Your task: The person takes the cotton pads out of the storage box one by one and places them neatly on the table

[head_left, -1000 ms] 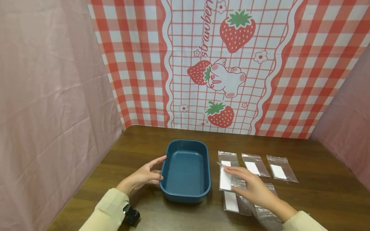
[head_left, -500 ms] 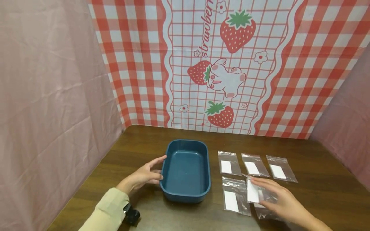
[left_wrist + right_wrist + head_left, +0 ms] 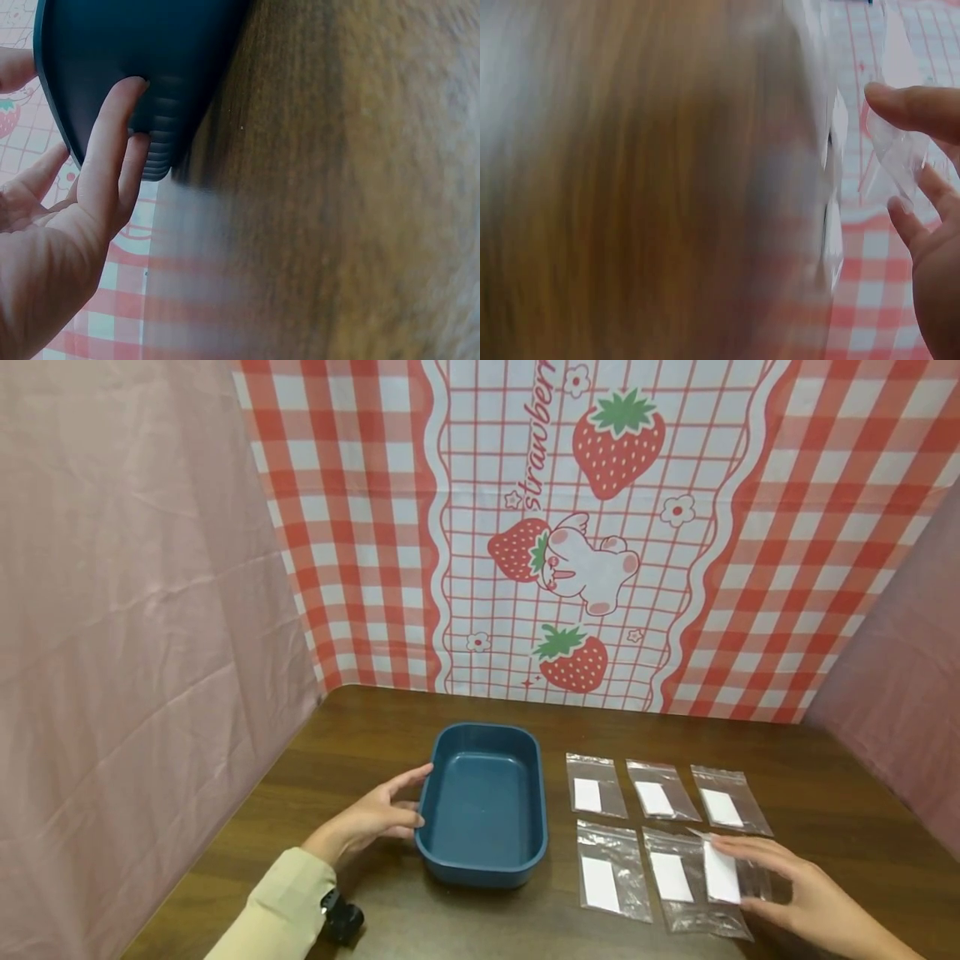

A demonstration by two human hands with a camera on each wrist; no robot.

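My left hand [image 3: 369, 817] rests against the left side of a deep blue plastic box [image 3: 483, 878], its fingers straight on the outer wall. In the left wrist view, extended fingers [image 3: 112, 142] touch that wall near the ribbed corner. My right hand [image 3: 798, 889] pinches a clear zip bag [image 3: 722, 872] with a white rectangular piece inside, held tilted above the table. Just left of it, and partly behind it, lies another such bag [image 3: 671, 877]. The right wrist view shows the pinched bag [image 3: 896, 150] between thumb and fingers.
Three similar zip bags, among them a middle one [image 3: 652, 797], lie in a row behind. A further bag [image 3: 600, 883] sits at the front, right of the box. A black wrist camera [image 3: 341, 918] is on the left sleeve. A checked strawberry cloth [image 3: 375, 527] hangs behind the table.
My right hand has carried the zip bag rightward, from beside the box, past the front bags, to the front row's right end. The left hand has stayed on the box.
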